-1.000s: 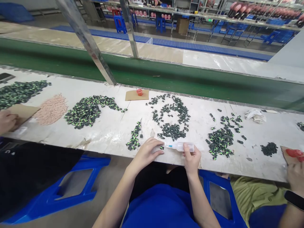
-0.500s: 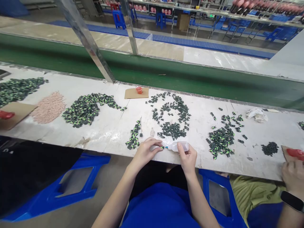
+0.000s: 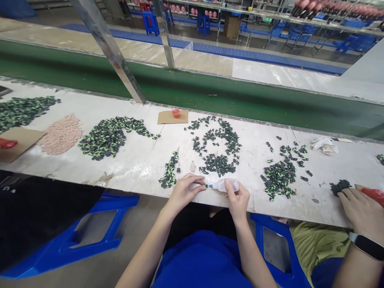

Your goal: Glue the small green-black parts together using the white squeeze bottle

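Note:
Between the fingertips of my left hand [image 3: 186, 189] is a small black-and-green part [image 3: 205, 185], pinched close to the table's front edge. My right hand [image 3: 238, 197] grips a translucent squeeze bottle [image 3: 223, 185], tipped on its side. The bottle's thin blue nozzle points left and sits at the small part; whether it touches I cannot tell. Just left of my left hand lies a little group of black-and-green parts [image 3: 169, 172]. Beyond my hands is a heap of plain dark parts [image 3: 218, 165], with more scattered in a ring behind it.
Left along the white table are a black-and-green pile [image 3: 105, 138] and a pinkish pile [image 3: 61, 135]. A red cup [image 3: 175, 113] stands on cardboard at the back. To the right lie another pile [image 3: 279, 178], crumpled tissue [image 3: 324, 145] and a co-worker's hand [image 3: 361, 210].
My hands, the bottle and the small part hold almost the same position. At the right, the co-worker's hand has moved left to the small dark pile.

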`<state>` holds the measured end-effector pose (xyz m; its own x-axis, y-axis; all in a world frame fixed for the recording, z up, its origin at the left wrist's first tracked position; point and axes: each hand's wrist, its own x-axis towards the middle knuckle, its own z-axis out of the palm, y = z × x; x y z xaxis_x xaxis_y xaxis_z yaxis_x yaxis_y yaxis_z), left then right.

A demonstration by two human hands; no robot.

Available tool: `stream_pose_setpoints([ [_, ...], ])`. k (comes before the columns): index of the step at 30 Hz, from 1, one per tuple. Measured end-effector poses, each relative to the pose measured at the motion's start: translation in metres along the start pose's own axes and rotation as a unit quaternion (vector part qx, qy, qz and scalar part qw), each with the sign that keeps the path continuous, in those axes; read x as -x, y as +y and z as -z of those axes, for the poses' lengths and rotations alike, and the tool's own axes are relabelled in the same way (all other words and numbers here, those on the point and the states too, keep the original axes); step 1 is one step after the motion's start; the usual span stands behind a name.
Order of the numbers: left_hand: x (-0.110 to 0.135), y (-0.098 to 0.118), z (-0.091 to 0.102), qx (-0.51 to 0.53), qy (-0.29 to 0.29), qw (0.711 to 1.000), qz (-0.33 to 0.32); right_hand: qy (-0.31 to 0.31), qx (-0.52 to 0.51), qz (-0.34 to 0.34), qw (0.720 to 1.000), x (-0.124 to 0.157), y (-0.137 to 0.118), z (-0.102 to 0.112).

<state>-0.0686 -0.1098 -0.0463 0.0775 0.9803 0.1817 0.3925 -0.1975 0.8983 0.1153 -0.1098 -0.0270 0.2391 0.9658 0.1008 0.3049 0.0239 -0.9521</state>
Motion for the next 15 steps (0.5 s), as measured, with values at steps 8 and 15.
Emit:
stream_pose_setpoints([
  [8, -0.0006, 0.0024, 0.0017, 0.001, -0.006, 1.000, 0.003, -0.009, -0.024, -0.017, 1.000, -0.0013, -0.0039, 0.0001],
  [15, -0.0010, 0.0029, 0.0016, 0.001, -0.011, 1.000, 0.013, -0.010, -0.029, -0.025, 0.999, -0.0016, -0.0007, -0.0001],
])
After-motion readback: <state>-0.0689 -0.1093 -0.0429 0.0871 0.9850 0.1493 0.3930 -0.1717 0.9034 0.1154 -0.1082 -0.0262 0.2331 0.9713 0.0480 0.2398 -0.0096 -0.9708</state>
